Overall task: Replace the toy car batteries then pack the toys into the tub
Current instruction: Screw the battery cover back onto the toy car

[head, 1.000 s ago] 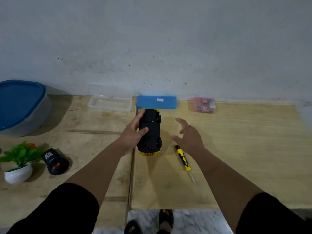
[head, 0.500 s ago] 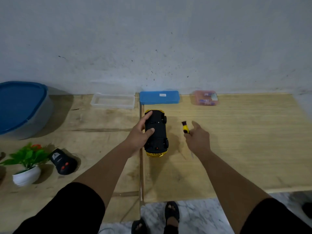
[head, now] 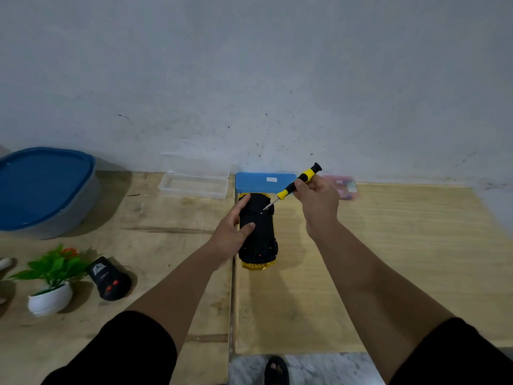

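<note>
Car: the car point(head: 257, 232) lies belly-up on the table point(head: 388, 259), just before the blue case point(head: 265, 182).
Left hand: the left hand point(head: 231, 236) grips the car's side.
Right hand: the right hand point(head: 316, 202) pinches the screwdriver point(head: 298, 182).
Change: a second ago the screwdriver lay right of the car; now its tip meets the underside.
Meaning: unscrewing the battery cover likely begins.
Tub: the tub point(head: 47, 190), lidded, sits far left of the car.

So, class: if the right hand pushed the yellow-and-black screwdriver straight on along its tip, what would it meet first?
Probably the black underside of the upturned toy car; the screwdriver in the right hand seems almost there.
</note>
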A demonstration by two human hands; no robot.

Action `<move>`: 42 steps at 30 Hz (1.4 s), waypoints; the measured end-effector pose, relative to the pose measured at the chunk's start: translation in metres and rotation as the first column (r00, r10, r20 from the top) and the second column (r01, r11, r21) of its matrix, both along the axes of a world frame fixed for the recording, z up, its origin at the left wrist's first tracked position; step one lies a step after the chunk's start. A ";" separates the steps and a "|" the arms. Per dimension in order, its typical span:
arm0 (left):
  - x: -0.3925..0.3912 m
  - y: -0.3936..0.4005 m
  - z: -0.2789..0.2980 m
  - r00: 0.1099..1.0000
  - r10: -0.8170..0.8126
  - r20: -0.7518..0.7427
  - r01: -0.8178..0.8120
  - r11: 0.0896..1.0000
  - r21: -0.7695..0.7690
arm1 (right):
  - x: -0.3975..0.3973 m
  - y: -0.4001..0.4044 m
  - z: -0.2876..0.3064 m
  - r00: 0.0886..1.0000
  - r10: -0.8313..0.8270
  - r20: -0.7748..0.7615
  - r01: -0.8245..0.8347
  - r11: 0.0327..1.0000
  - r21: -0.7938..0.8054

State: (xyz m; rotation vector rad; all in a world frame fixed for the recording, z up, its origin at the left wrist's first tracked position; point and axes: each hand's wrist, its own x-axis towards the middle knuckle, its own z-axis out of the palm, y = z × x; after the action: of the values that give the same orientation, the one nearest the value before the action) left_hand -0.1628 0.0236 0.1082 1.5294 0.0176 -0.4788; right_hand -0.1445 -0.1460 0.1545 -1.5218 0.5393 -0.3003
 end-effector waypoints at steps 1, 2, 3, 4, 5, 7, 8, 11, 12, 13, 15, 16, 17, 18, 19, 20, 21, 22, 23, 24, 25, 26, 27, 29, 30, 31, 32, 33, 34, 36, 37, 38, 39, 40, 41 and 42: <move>0.000 0.000 0.001 1.000 0.002 0.006 -0.002 1.000 -0.002 | 0.001 0.001 -0.001 1.000 0.000 -0.014 0.000 1.000 -0.014; 0.000 0.000 0.002 1.000 0.001 0.012 -0.001 1.000 -0.003 | 0.001 0.002 -0.003 1.000 0.002 -0.025 -0.002 1.000 -0.026; -0.001 0.000 0.002 1.000 0.000 0.015 0.001 1.000 -0.003 | 0.002 0.003 -0.003 0.999 0.002 -0.033 -0.003 0.999 -0.032; -0.001 0.000 0.003 1.000 0.000 0.016 0.000 1.000 -0.003 | 0.002 0.003 -0.004 0.999 0.003 -0.038 -0.004 0.999 -0.037; -0.001 0.000 0.003 1.000 0.001 0.013 0.000 1.000 -0.006 | 0.003 0.004 -0.004 0.999 0.003 -0.041 -0.005 0.999 -0.043; -0.001 0.001 0.004 1.000 0.002 0.005 -0.002 1.000 -0.016 | 0.003 0.004 -0.003 0.999 0.001 -0.039 -0.003 0.999 -0.050; -0.001 0.001 0.004 1.000 0.002 0.006 -0.002 1.000 -0.017 | 0.003 0.005 -0.003 0.999 -0.002 -0.036 0.000 0.999 -0.054; -0.002 0.002 0.004 1.000 -0.003 0.026 0.003 1.000 -0.008 | 0.004 0.005 -0.003 0.999 -0.008 -0.038 0.005 0.997 -0.077; -0.002 0.001 0.004 1.000 -0.005 0.031 0.006 1.000 -0.006 | 0.004 0.006 -0.002 0.999 -0.004 -0.039 0.001 0.997 -0.077; -0.002 0.001 0.004 0.999 -0.008 0.032 0.008 1.000 -0.006 | 0.005 0.006 -0.002 0.999 0.000 -0.039 -0.003 0.997 -0.076; -0.001 0.002 0.003 0.999 -0.009 0.032 0.009 1.000 -0.005 | 0.005 0.006 -0.001 0.999 0.009 -0.035 -0.012 0.997 -0.077; -0.001 0.002 0.003 0.999 -0.009 0.033 0.009 1.000 -0.004 | 0.006 0.005 0.000 0.999 0.014 -0.034 -0.017 0.997 -0.080; -0.001 0.002 0.004 0.999 -0.010 0.035 0.010 1.000 -0.002 | 0.006 0.006 0.001 0.999 0.022 -0.035 -0.024 0.996 -0.081; -0.001 0.002 0.004 0.999 -0.012 0.038 0.012 1.000 0.001 | 0.006 0.006 0.001 0.999 0.029 -0.036 -0.032 0.996 -0.081; -0.001 0.002 0.005 0.999 -0.014 0.042 0.014 1.000 0.004 | 0.005 0.006 0.002 0.999 0.034 -0.037 -0.037 0.996 -0.080; 0.000 0.003 0.005 0.999 -0.015 0.042 0.015 1.000 0.003 | 0.005 0.006 0.002 0.999 0.038 -0.037 -0.041 0.996 -0.081; 0.000 0.003 0.005 0.999 -0.015 0.040 0.016 1.000 -0.004 | 0.005 0.005 0.003 0.999 0.041 -0.036 -0.044 0.995 -0.085; 0.001 0.004 0.006 0.999 -0.015 0.038 0.016 1.000 -0.013 | 0.005 0.005 0.003 0.999 0.043 -0.034 -0.046 0.995 -0.090; 0.001 0.004 0.006 0.999 -0.018 0.039 0.019 1.000 -0.018 | 0.006 0.005 0.003 0.999 0.043 -0.033 -0.046 0.994 -0.095; 0.002 0.004 0.006 0.999 -0.022 0.045 0.023 1.000 -0.017 | 0.006 0.005 0.004 0.999 0.042 -0.033 -0.045 0.994 -0.099; 0.002 0.004 0.007 0.998 -0.026 0.050 0.026 1.000 -0.014 | 0.006 0.005 0.004 0.999 0.040 -0.034 -0.043 0.994 -0.103; 0.002 0.004 0.007 0.999 -0.026 0.048 0.026 1.000 -0.014 | 0.007 0.005 0.004 0.999 0.039 -0.036 -0.042 0.993 -0.108; 0.002 0.004 0.007 0.999 -0.022 0.043 0.023 1.000 -0.017 | 0.007 0.005 0.005 0.999 0.038 -0.037 -0.042 0.993 -0.111; 0.002 0.005 0.007 0.999 -0.019 0.041 0.020 1.000 -0.018 | 0.007 0.005 0.007 0.999 0.034 -0.035 -0.038 0.994 -0.106; 0.002 0.005 0.007 0.999 -0.021 0.044 0.021 1.000 -0.013 | 0.007 0.006 0.008 0.999 0.034 -0.032 -0.037 0.994 -0.099; 0.002 0.005 0.007 0.999 -0.022 0.048 0.022 1.000 -0.009 | 0.007 0.006 0.009 0.999 0.035 -0.031 -0.038 0.995 -0.094; 0.002 0.005 0.007 0.999 -0.022 0.050 0.023 1.000 -0.006 | 0.007 0.007 0.009 0.999 0.037 -0.032 -0.040 0.995 -0.092; 0.002 0.005 0.008 0.998 -0.022 0.051 0.022 1.000 -0.005 | 0.007 0.007 0.009 0.999 0.039 -0.033 -0.041 0.995 -0.092; 0.003 0.005 0.008 0.998 -0.022 0.051 0.023 1.000 -0.004 | 0.007 0.007 0.009 0.999 0.042 -0.034 -0.044 0.995 -0.091; 0.003 0.005 0.009 0.999 -0.024 0.049 0.024 1.000 -0.009 | 0.007 0.007 0.008 0.998 0.053 -0.032 -0.055 0.995 -0.086; 0.003 0.005 0.009 0.999 -0.025 0.046 0.026 1.000 -0.011 | 0.007 0.007 0.008 0.998 0.059 -0.029 -0.061 0.995 -0.084; 0.003 0.005 0.010 0.999 -0.027 0.044 0.028 1.000 -0.010 | 0.008 0.007 0.007 0.998 0.063 -0.026 -0.065 0.995 -0.082; 0.003 0.006 0.010 0.999 -0.029 0.042 0.030 1.000 -0.009 | 0.007 0.007 0.007 0.997 0.067 -0.025 -0.069 0.994 -0.084; 0.003 0.006 0.011 0.999 -0.032 0.042 0.032 0.999 -0.008 | 0.007 0.007 0.008 0.997 0.072 -0.025 -0.074 0.993 -0.094; 0.003 0.006 0.011 0.999 -0.034 0.042 0.034 0.999 -0.008 | 0.007 0.008 0.008 0.997 0.075 -0.027 -0.077 0.991 -0.113; 0.002 0.006 0.012 0.998 -0.036 0.042 0.037 0.999 -0.006 | 0.007 0.008 0.009 0.997 0.078 -0.028 -0.081 0.987 -0.137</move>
State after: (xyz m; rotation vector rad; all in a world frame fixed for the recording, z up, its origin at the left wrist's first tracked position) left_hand -0.1605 0.0292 0.1199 1.5350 -0.0448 -0.4751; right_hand -0.1377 -0.1379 0.1631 -1.6784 0.4824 -0.2631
